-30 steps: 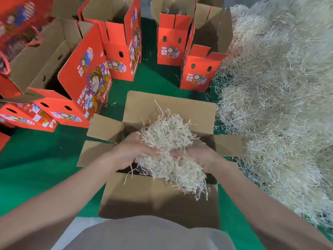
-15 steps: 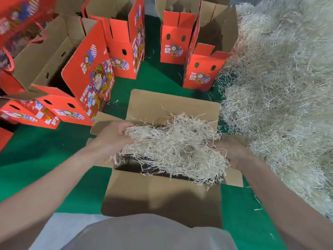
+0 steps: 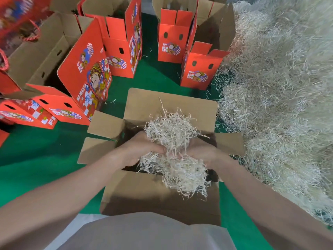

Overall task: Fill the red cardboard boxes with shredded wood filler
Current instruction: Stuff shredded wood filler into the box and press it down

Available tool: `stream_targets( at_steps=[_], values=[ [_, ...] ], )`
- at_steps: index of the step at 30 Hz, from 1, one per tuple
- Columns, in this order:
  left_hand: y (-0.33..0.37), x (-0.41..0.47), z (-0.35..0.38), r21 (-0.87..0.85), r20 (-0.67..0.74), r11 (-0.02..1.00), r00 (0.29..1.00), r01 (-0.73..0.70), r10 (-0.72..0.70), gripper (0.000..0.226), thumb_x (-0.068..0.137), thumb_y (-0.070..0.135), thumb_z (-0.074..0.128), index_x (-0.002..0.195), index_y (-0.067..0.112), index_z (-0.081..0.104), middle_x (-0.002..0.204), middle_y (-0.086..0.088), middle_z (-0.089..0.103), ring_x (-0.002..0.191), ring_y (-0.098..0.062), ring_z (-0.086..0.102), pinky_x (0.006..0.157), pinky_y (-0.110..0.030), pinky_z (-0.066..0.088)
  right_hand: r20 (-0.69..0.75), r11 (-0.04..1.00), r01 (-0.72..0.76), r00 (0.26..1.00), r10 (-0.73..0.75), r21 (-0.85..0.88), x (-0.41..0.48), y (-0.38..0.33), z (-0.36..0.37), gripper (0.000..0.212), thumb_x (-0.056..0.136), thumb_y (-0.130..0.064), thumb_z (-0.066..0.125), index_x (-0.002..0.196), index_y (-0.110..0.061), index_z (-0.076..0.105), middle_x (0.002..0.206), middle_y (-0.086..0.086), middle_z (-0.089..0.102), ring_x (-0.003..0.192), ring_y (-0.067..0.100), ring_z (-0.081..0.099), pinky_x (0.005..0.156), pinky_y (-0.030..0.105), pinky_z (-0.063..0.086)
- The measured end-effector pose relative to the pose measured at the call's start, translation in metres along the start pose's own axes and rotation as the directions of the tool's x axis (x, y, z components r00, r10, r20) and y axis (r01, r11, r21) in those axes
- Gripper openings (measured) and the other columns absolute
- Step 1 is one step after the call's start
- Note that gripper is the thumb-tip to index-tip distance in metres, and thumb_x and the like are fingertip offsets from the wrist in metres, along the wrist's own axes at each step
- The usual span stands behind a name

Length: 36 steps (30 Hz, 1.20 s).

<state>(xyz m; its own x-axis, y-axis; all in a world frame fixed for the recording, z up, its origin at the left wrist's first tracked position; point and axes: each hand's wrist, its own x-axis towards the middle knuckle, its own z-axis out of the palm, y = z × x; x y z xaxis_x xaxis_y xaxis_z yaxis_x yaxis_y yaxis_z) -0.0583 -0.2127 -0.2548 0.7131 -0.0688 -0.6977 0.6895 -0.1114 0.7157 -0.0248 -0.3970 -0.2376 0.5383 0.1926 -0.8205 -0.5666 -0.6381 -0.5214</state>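
Your wad of shredded wood filler (image 3: 173, 134) runs long-ways from the far flap back toward you, squeezed in at the waist. It sits right over the mouth of the open box (image 3: 153, 193), by the near edge of the green surface (image 3: 45, 168). Your left hand (image 3: 138, 150) and right hand (image 3: 201, 152) grip that waist from either side, fingers curled in. Red boxes (image 3: 86, 69) stand open far-left, and a filler pile (image 3: 279, 87) is heaped along the right edge.
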Motion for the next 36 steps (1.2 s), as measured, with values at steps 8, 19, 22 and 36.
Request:
stream_targets(
  at_steps=[8, 19, 22, 36],
  values=[
    [0.015, -0.03, -0.029, -0.082, 0.022, 0.997, 1.0, -0.014, 0.016, 0.101, 0.041, 0.026, 0.088, 0.129, 0.006, 0.043, 0.128, 0.002, 0.052, 0.128, -0.015, 0.038, 0.112, -0.042, 0.021, -0.069, 0.997, 0.0, 0.998, 0.005, 0.079, -0.001, 0.006, -0.02, 0.069, 0.082, -0.022, 0.065, 0.14, -0.01, 0.03, 0.147, 0.015, 0.029, 0.137, 0.035, 0.023, 0.111, 0.051, 0.019],
    [0.017, -0.047, -0.046, 0.071, 0.025, 0.997, 0.999, -0.025, 0.023, 0.079, 0.044, 0.005, 0.084, 0.114, 0.025, 0.054, 0.105, -0.001, 0.067, 0.107, -0.02, 0.058, 0.093, -0.036, 0.048, -0.16, 0.962, -0.051, 0.982, 0.097, 0.267, -0.007, 0.015, -0.043, 0.052, 0.088, -0.026, 0.056, 0.128, 0.003, 0.043, 0.136, 0.022, 0.041, 0.12, 0.037, 0.047, 0.099, 0.047, 0.037],
    [0.018, -0.046, -0.046, -0.013, 0.021, 0.998, 0.998, -0.06, 0.06, 0.07, 0.045, 0.006, 0.081, 0.107, 0.024, 0.053, 0.103, 0.008, 0.068, 0.11, -0.016, 0.057, 0.087, -0.027, 0.047, -0.065, 0.875, -0.027, 0.996, 0.067, 0.484, -0.01, 0.013, -0.035, 0.032, 0.086, -0.021, 0.058, 0.107, 0.002, 0.056, 0.114, 0.02, 0.059, 0.098, 0.032, 0.059, 0.092, 0.043, 0.045],
    [0.002, -0.014, 0.009, -0.024, 0.059, 0.998, 0.997, -0.055, 0.056, 0.075, 0.052, 0.021, 0.088, 0.117, 0.024, 0.051, 0.111, 0.011, 0.062, 0.107, -0.004, 0.056, 0.092, -0.021, 0.044, 0.092, 0.869, 0.17, 0.967, -0.239, 0.464, -0.032, 0.019, -0.015, 0.029, 0.071, -0.006, 0.071, 0.098, -0.011, 0.061, 0.097, 0.004, 0.065, 0.089, 0.011, 0.055, 0.076, 0.032, 0.049]
  ],
)
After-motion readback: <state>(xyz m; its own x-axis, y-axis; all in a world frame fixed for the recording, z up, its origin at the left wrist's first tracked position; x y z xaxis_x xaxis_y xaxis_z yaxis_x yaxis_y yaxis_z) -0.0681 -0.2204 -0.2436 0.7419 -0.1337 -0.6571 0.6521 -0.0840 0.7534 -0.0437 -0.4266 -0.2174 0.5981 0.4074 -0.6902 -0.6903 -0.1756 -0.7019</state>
